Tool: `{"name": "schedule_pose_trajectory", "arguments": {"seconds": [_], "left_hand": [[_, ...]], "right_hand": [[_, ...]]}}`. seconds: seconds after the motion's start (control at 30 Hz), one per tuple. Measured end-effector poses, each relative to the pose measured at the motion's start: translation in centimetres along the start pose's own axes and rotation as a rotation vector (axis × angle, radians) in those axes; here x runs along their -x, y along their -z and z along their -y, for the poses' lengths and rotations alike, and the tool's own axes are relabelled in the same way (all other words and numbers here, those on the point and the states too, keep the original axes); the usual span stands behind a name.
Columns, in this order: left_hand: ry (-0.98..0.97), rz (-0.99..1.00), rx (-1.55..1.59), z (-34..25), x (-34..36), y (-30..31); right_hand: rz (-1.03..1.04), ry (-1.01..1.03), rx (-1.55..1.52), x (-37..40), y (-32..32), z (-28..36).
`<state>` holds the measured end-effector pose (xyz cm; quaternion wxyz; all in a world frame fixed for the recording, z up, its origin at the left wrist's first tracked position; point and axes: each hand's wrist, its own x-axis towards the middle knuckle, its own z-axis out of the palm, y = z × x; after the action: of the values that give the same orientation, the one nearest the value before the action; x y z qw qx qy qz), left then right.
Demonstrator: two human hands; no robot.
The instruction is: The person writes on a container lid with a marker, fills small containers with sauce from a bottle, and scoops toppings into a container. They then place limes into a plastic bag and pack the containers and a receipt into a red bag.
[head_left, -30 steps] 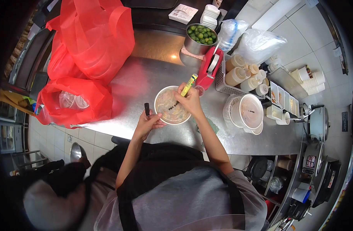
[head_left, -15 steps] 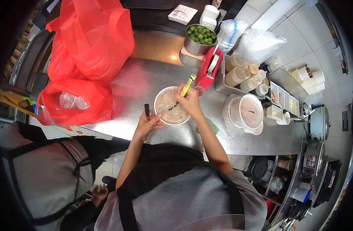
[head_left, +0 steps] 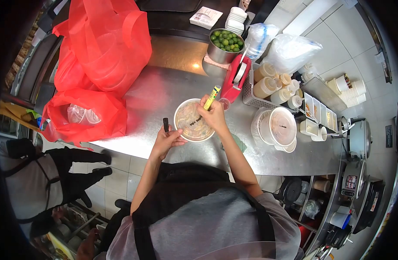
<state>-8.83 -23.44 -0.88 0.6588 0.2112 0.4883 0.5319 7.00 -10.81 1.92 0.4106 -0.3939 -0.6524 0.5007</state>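
A round white takeaway bowl point(head_left: 191, 123) with a clear lid stands on the steel counter in front of me, black handwriting on its lid. My right hand point(head_left: 212, 115) is closed around a yellow marker point(head_left: 212, 97) and rests over the lid's right side, by the writing. The marker's tip is hidden under the fingers. In my left hand point(head_left: 166, 141) a black marker cap point(head_left: 165, 124) stands upright between the fingers, while the fingertips touch the bowl's left rim.
Red bags point(head_left: 88, 115) fill the counter's left. Behind the bowl are a red tape dispenser point(head_left: 234, 80) and a pot of green limes point(head_left: 226, 45). To the right stand stacked lidded bowls point(head_left: 280, 128) and a basket of sauce bottles point(head_left: 268, 86). A co-worker point(head_left: 38, 182) stands at left.
The co-worker on the left has moved back, away from me and the counter, uncovering floor tiles. My hands, the marker and the bowl have barely moved.
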Motion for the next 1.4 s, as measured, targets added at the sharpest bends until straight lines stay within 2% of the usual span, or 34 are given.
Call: {"name": "schedule_pose_trajectory", "arguments": {"seconds": [0.23,0.33,0.47,0.53,0.6,0.77,0.83,0.9,0.93,1.03,1.1,1.13,1.2,1.3,1.37,1.4], "left_hand": [[-0.005,-0.011,0.017,-0.1,0.2,-0.2],[-0.048,-0.097,-0.199,0.0,0.3,-0.2],[-0.399,-0.258,-1.179,-1.3,2.0,-1.5],[-0.478,-0.202,-1.286,-2.2,2.8,-2.7],[-0.495,-0.156,-1.286,-2.7,3.1,-3.5],[-0.464,-0.142,-1.137,-2.7,2.4,-4.2],[-0.492,-0.122,-1.052,-2.5,2.3,-3.7],[-0.533,-0.125,-0.992,-3.4,2.8,-4.6],[-0.613,-0.141,-0.874,-3.9,3.3,-5.7],[-0.71,-0.033,-0.971,-4.9,4.1,-4.9],[-0.772,0.008,-1.051,-5.2,4.5,-5.0],[-0.901,-0.01,-1.156,-5.2,4.4,-5.3],[-0.821,0.033,-1.054,-5.7,5.0,-6.9],[-0.882,0.05,-1.143,-6.5,4.4,-8.0],[-0.711,0.002,-1.191,-7.6,3.3,-8.5],[-0.585,-0.035,-1.254,-8.1,2.8,-8.4]], "right_hand": [[-0.022,0.015,0.029,0.0,-0.1,-0.1],[-0.026,0.018,0.005,-0.1,-0.1,-0.5],[-0.085,0.016,-0.261,-0.3,-0.1,1.1],[-0.077,0.022,-0.35,0.1,-0.6,3.1],[-0.036,0.098,-0.415,0.5,-1.2,4.5],[0.05,0.116,-0.455,1.8,-2.8,5.4],[0.101,0.26,-0.267,2.3,-3.2,5.6],[0.017,0.242,-0.268,3.2,-2.6,7.7],[-0.022,0.236,-0.27,3.3,-2.0,9.2],[-0.25,0.283,-0.526,2.9,-0.5,11.7],[-0.278,0.313,-0.563,3.2,-1.2,11.8],[-0.284,0.329,-0.587,3.4,-1.7,11.8],[-0.305,0.364,-0.583,3.1,-1.5,11.9],[-0.288,0.374,-0.588,2.4,-0.6,12.1],[-0.192,0.291,-0.573,1.4,0.3,11.7],[-0.062,0.214,-0.552,-0.1,1.3,11.1]]}}
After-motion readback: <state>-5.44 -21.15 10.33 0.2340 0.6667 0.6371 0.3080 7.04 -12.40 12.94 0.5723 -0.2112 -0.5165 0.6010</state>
